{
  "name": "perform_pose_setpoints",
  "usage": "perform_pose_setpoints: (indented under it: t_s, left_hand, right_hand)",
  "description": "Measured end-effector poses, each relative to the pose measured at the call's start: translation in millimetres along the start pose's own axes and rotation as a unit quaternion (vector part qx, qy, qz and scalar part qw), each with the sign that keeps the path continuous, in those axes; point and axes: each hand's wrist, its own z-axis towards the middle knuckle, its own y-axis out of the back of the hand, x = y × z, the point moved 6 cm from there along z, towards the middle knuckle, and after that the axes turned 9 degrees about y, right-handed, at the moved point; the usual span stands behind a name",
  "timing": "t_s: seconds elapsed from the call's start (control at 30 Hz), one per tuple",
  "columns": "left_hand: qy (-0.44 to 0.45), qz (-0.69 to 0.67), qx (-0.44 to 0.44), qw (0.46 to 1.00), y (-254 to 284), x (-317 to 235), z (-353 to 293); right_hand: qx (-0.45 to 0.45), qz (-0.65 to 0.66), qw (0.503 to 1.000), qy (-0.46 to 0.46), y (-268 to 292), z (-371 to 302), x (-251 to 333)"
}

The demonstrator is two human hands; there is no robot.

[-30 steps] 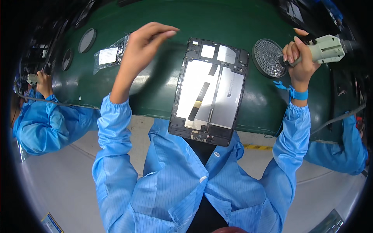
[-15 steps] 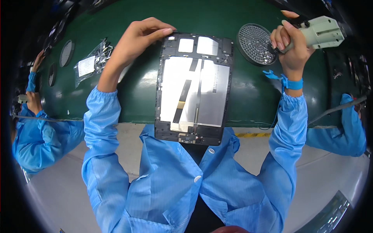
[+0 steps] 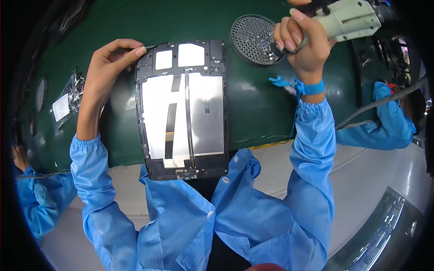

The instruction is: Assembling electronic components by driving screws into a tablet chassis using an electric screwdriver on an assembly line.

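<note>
An opened tablet (image 3: 205, 117), its black frame around silver panels and dark ribbon cables, lies at the table's near edge and overhangs it slightly. My left hand (image 3: 115, 58) pinches its far-left corner between thumb and fingers. In my right hand (image 3: 305, 43) is a pale green electric screwdriver (image 3: 350, 20), wrapped by the fingers, its dark nose pointing down and left. That nose is over the right side of a round dark tray (image 3: 246, 34) full of small holes with tiny shiny screws scattered in it. Whether the bit touches a screw cannot be made out.
A blue wrist strap (image 3: 312, 88) with a hanging cord circles my right wrist. To the left a clear bag (image 3: 70, 101) of small metal parts rests on the green table (image 3: 257, 104), near another round tray (image 3: 41, 94). Co-workers' blue sleeves (image 3: 377, 128) show at both sides.
The whole view has turned, so the tablet, tray and both hands appear farther left. My left hand keeps its pinch on the tablet corner; the screwdriver stays at the tray.
</note>
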Motion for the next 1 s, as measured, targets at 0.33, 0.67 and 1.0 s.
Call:
perform_pose_setpoints:
  t_s: [0.33,0.67,1.0]
  left_hand:
    - [0.005,0.03,0.058,0.998,3.4,6.9,8.3]
    - [0.027,0.037,0.064,0.997,5.2,11.3,14.8]
    - [0.025,0.022,0.037,0.999,0.0,4.2,8.0]
  right_hand:
    - [-0.041,-0.039,0.998,-0.019,2.6,-17.3,-8.5]
    - [-0.033,-0.025,0.999,-0.019,6.1,-18.3,-15.2]
    - [-0.037,-0.025,0.999,-0.025,9.2,-18.7,-20.2]
